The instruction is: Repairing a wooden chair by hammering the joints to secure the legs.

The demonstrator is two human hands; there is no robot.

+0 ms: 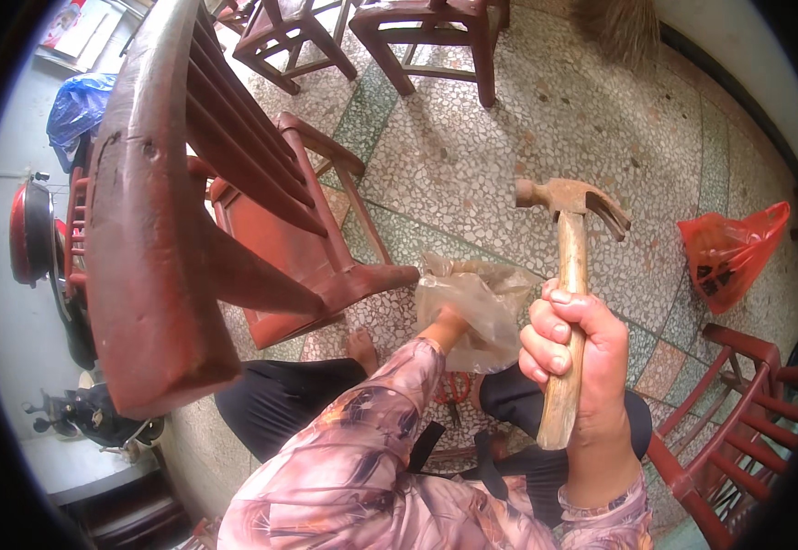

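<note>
A claw hammer [571, 252] with a rusty head and a worn wooden handle stands upright in my right hand [592, 330], its fingers wrapped round the handle. The claw points to the right and the striking face to the left. My left hand [454, 318] reaches into a cloudy, see-through plastic bag [500, 325] low in front of me, and the bag hides its fingers. A red-brown wooden chair [280, 238] with a slatted back stands or leans to the left of the bag. Between my legs, under the bag, lies something red that I cannot make out.
More red wooden chairs [431, 37] stand at the far side, and another slatted one [729, 431] is at the right. An orange-red plastic bag [734, 252] rests on the speckled tile floor [472, 156]. A broom's bristles [617, 32] show at the top; a motorbike [87, 417] is at the left.
</note>
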